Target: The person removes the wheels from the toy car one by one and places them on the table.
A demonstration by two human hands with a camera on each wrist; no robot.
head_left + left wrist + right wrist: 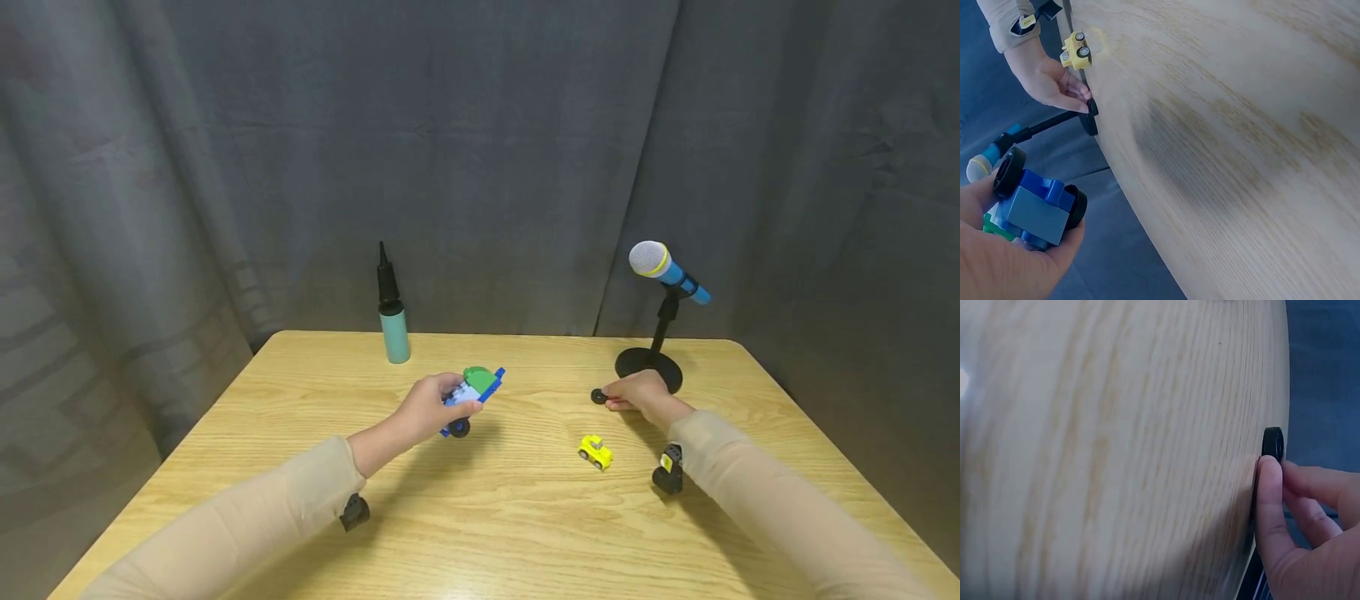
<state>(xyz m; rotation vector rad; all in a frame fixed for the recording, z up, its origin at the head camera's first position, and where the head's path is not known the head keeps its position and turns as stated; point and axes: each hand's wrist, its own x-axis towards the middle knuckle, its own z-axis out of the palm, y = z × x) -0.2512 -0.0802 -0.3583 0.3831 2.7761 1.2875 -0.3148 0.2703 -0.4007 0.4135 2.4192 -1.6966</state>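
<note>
My left hand point(420, 410) holds a toy vehicle point(482, 382) built of blue, white and green blocks, tilted above the table. In the left wrist view its blue underside point(1038, 215) shows, with a black wheel point(1010, 173) on one side and another on the opposite side. Thumb and fingers of my right hand point(643, 393) pinch a small black wheel point(598, 397) at the table, in front of the microphone stand's base. The right wrist view shows this wheel point(1273, 442) on edge between the fingertips. Nearer to me than the right hand sits a small yellow toy car point(595, 452).
A blue microphone point(678, 277) on a black stand point(660, 335) stands at the back right of the wooden table point(465, 525). Toward the back left is a teal and black hand pump point(394, 329). Grey curtains point(450, 167) hang behind the table.
</note>
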